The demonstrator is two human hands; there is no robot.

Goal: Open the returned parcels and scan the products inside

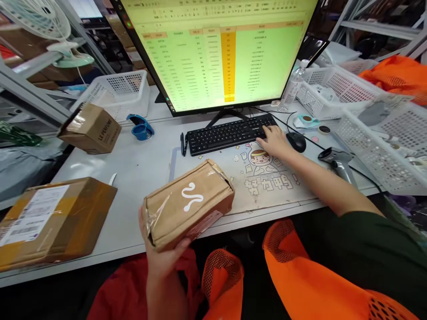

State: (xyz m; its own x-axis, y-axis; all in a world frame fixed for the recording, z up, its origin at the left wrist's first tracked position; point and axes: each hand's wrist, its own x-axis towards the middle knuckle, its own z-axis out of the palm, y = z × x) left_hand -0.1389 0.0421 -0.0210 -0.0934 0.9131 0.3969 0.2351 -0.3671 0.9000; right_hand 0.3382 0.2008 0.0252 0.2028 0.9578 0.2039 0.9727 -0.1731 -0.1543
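Hands: left [163, 255] grips box [188, 204]; right [275, 140] on keyboard [230, 133].

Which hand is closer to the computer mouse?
Right. The right hand rests on the keyboard just beside the mouse; the left hand holds a box far away.

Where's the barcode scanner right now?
In the head view, the barcode scanner lies on the desk's right side, just right of the mouse and in front of the white baskets.
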